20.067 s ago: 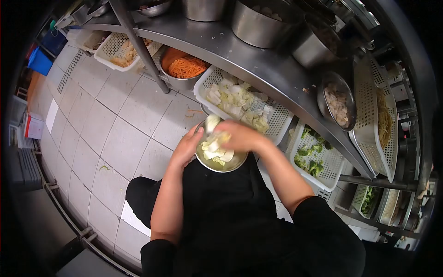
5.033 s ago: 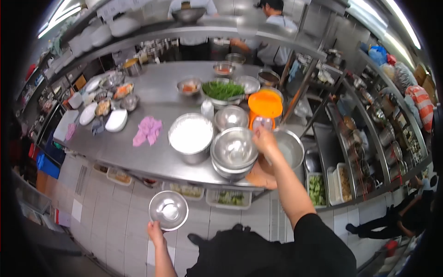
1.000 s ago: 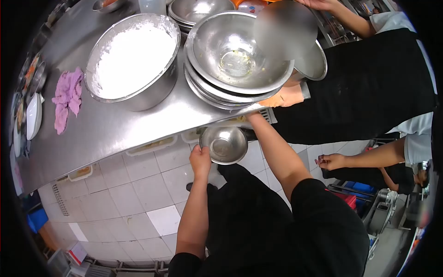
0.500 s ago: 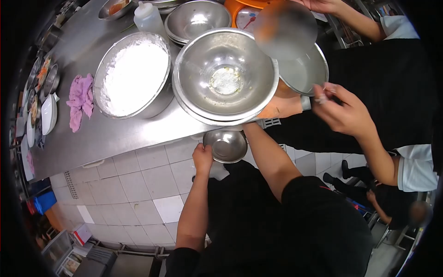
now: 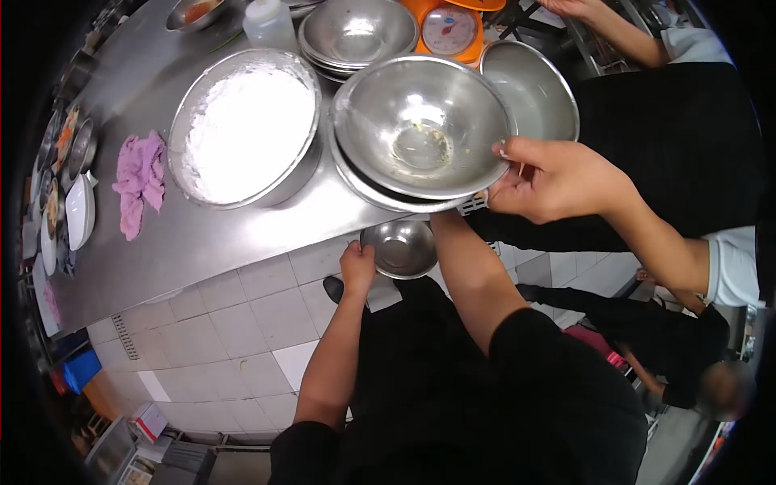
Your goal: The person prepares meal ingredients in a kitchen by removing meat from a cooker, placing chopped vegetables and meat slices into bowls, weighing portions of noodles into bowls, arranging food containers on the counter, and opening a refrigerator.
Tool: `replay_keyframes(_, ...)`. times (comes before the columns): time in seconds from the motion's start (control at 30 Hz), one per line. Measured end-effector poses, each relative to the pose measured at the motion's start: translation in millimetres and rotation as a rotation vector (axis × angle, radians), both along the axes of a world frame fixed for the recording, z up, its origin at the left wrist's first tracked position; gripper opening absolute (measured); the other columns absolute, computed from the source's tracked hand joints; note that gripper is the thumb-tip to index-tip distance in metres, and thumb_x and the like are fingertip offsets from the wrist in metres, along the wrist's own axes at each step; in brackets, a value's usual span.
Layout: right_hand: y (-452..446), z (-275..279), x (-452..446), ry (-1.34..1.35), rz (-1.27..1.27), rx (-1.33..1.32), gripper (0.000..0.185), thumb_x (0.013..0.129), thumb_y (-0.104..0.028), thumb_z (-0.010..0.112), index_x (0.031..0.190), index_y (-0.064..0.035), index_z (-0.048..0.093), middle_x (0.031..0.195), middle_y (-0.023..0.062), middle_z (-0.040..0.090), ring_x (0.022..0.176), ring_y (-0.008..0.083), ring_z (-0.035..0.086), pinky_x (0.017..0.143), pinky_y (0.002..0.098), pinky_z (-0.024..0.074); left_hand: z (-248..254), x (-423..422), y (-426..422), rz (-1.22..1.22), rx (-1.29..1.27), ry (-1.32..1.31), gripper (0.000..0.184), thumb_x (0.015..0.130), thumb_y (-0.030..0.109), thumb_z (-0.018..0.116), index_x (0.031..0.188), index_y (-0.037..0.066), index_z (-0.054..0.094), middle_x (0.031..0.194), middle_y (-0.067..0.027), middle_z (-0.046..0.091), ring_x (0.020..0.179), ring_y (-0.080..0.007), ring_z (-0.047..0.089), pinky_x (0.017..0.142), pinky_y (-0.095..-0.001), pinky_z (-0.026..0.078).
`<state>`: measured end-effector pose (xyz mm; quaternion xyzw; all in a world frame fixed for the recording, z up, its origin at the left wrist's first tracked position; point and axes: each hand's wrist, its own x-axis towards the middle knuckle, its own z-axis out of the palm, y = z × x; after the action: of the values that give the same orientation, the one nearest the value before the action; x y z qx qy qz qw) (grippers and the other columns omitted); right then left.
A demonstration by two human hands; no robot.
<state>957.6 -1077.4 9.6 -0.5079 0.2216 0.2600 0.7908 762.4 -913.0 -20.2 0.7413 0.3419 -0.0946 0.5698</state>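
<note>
A small steel bowl (image 5: pixel 399 250) is held at its left rim by my left hand (image 5: pixel 357 265), just beyond the table edge. My right forearm reaches under the near edge of the stacked bowls, and the right hand itself is hidden. A large steel bowl (image 5: pixel 422 129) with small food scraps in its bottom sits tilted on top of another bowl (image 5: pixel 368 187). A co-worker's hand (image 5: pixel 566 178) grips that top bowl at its right rim. To the left stands a big pot of white powder or paste (image 5: pixel 246 129).
On the steel table (image 5: pixel 202 250) are a pink cloth (image 5: pixel 141 182), a squeeze bottle (image 5: pixel 269 26), more stacked bowls (image 5: pixel 358 32), an orange scale (image 5: pixel 449 31) and a pot (image 5: pixel 535 93). The co-worker in a black apron (image 5: pixel 667 153) stands at the right; another person is behind.
The co-worker's hand has moved left and taken hold of the top large bowl, which is now raised and tilted. My left hand still holds the small bowl, with little movement.
</note>
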Motion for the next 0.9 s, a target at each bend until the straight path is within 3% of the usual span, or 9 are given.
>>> replay_keyframes(0.1,-9.5,3.0,-18.3,0.028,-0.063,0.079,0.028,0.089,-0.007,0.057,0.116,0.0011,0.056,0.107,0.0155,0.065,0.090,0.0256,0.067,0.075,0.0364,0.0554,-43.5,0.6,-1.9,-0.032,0.034,-0.094,0.025,0.083,0.019,0.055,0.072,-0.003,0.053,0.067,-0.0215,0.061,0.061,-0.0344,0.062,0.059,-0.0442,0.046)
replay_keyframes(0.23,-20.6,34.6,-67.7,0.048,-0.107,0.090,0.031,0.088,-0.007,0.056,0.118,0.0025,0.054,0.106,0.0165,0.064,0.093,0.0296,0.067,0.078,0.0432,0.0583,-5.9,13.0,-3.2,-0.131,0.108,-0.137,0.024,0.085,0.018,0.055,0.075,-0.004,0.054,0.069,-0.0224,0.063,0.059,-0.0315,0.066,0.053,-0.0412,0.051)
replay_keyframes(0.3,-24.3,51.5,-99.1,0.096,-0.152,0.011,0.030,0.084,0.001,0.052,0.113,0.0062,0.055,0.096,0.0194,0.064,0.081,0.0321,0.069,0.071,0.0450,0.0595,19.2,18.9,-5.2,-0.123,-0.092,-0.032,0.021,0.084,0.016,0.054,0.077,-0.004,0.054,0.065,-0.0152,0.060,0.053,-0.0263,0.064,0.046,-0.0385,0.054)
replay_keyframes(0.33,-24.6,54.6,-111.6,0.103,-0.159,0.131,0.031,0.080,0.005,0.050,0.110,0.0084,0.056,0.098,0.0195,0.064,0.083,0.0313,0.068,0.072,0.0438,0.0594,19.8,18.9,-7.9,-0.133,-0.096,-0.040,0.021,0.084,0.016,0.054,0.077,-0.004,0.054,0.065,-0.0152,0.060,0.053,-0.0263,0.064,0.046,-0.0385,0.054)
replay_keyframes(0.5,6.4,123.0,-150.3,0.015,-0.223,0.061,0.028,0.080,0.005,0.056,0.108,0.0076,0.057,0.102,0.0166,0.065,0.088,0.0284,0.068,0.077,0.0389,0.0580,23.0,13.0,2.8,-0.171,-0.298,0.072,0.019,0.086,0.013,0.052,0.086,-0.006,0.056,0.068,-0.0175,0.062,0.054,-0.0286,0.066,0.041,-0.0376,0.058)
replay_keyframes(0.63,18.8,159.5,-168.2,-0.227,-0.290,-0.175,0.035,0.079,0.005,0.061,0.114,0.0035,0.057,0.104,0.0129,0.065,0.092,0.0229,0.067,0.080,0.0352,0.0556,47.7,1.8,16.3,-0.184,-0.328,0.101,0.019,0.087,0.012,0.052,0.092,-0.005,0.060,0.072,-0.0160,0.064,0.055,-0.0261,0.067,0.043,-0.0356,0.058)
replay_keyframes(0.7,18.0,173.5,-175.8,-0.450,-0.222,-0.470,0.038,0.078,0.005,0.064,0.115,0.0026,0.056,0.109,0.0114,0.065,0.094,0.0195,0.065,0.083,0.0323,0.0534,55.7,-2.9,19.5,-0.237,-0.309,0.104,0.021,0.088,0.014,0.054,0.096,-0.003,0.064,0.075,-0.0133,0.066,0.055,-0.0236,0.067,0.045,-0.0339,0.057)
replay_keyframes(0.83,12.0,176.0,-193.0,-0.645,-0.166,-0.529,0.041,0.075,-0.001,0.068,0.114,0.0010,0.058,0.105,0.0084,0.066,0.095,0.0160,0.063,0.083,0.0301,0.0505,74.2,-10.4,21.1,-0.194,-0.325,0.065,0.020,0.089,0.016,0.055,0.095,-0.001,0.066,0.074,-0.0097,0.067,0.056,-0.0201,0.066,0.046,-0.0314,0.056)
replay_keyframes(0.9,12.6,146.7,-192.1,-0.711,-0.148,-0.522,0.042,0.075,-0.006,0.070,0.115,0.0018,0.059,0.106,0.0120,0.067,0.096,0.0216,0.065,0.086,0.0339,0.0506,71.8,-11.7,23.6,-0.210,-0.244,-0.019,0.022,0.088,0.018,0.055,0.094,-0.001,0.065,0.074,-0.0126,0.066,0.058,-0.0229,0.065,0.051,-0.0343,0.053)
